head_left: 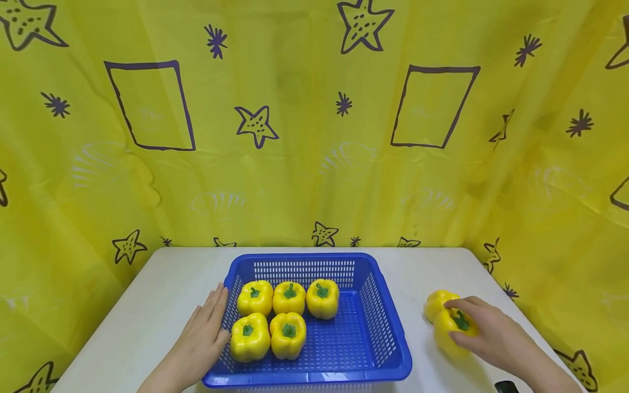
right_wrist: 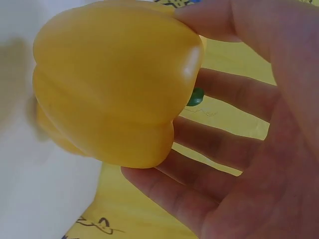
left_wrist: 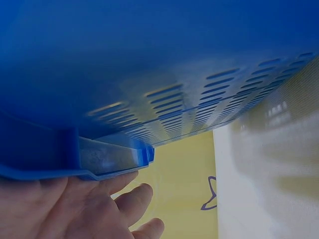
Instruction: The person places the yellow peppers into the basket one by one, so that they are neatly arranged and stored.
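My right hand grips a yellow bell pepper by its upper part, to the right of the basket. In the right wrist view this pepper lies between thumb and fingers, its green stem partly showing. Just behind it is another yellow pepper, partly hidden. A blue plastic basket holds several yellow peppers, with three in the back row and two in front. My left hand, fingers straight, rests against the basket's left side; the left wrist view shows the hand beneath the basket rim.
The basket stands on a white table. A yellow curtain with dark star drawings rises behind the table and along both sides. A small dark object is at the bottom edge, beside the right forearm. The basket's right part shows bare blue floor.
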Motion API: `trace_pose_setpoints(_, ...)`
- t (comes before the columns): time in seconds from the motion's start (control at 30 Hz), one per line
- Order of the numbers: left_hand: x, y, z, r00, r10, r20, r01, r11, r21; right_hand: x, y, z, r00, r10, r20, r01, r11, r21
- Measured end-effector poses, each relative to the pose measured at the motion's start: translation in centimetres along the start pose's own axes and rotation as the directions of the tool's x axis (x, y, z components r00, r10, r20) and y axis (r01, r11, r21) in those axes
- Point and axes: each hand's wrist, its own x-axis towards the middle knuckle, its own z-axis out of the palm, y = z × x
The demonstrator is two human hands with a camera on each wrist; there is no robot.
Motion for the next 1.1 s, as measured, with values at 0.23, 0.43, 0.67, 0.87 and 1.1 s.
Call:
trace_pose_setpoints(0.23, 0.0, 0.0, 0.0, 1.0, -0.008, 0.008, 0.008, 1.0, 0.003, 0.9, -1.4, -1.1, 0.997, -0.052, -0.052, 0.052, 0.999, -0.007)
trace_pose_setpoints(0.43, 0.0, 0.0, 0.0, 1.0, -0.009, 0.012, 0.009, 1.0, 0.004, 1.7, -2.5, -2.1, 0.991, -0.106, -0.079, 0.105, 0.994, -0.015)
trace_pose_setpoints(0.67, 0.0, 0.1, 0.0, 1.0, -0.005, 0.003, 0.005, 1.0, 0.002, 2.4, -3.8, -2.9, 0.978, -0.164, -0.125, 0.161, 0.986, -0.039)
trace_pose_setpoints(0.87, -0.1, 0.1, 0.0, 1.0, -0.003, 0.002, 0.003, 1.0, -0.005, 3.1, -5.0, -3.7, 0.966, -0.213, -0.15, 0.209, 0.977, -0.042)
trace_pose_setpoints(1.1, 0.0, 0.1, -0.1, 1.0, -0.014, 0.021, 0.014, 1.0, -0.012, 3.8, -6.2, -4.3, 0.96, -0.234, -0.151, 0.233, 0.972, -0.022)
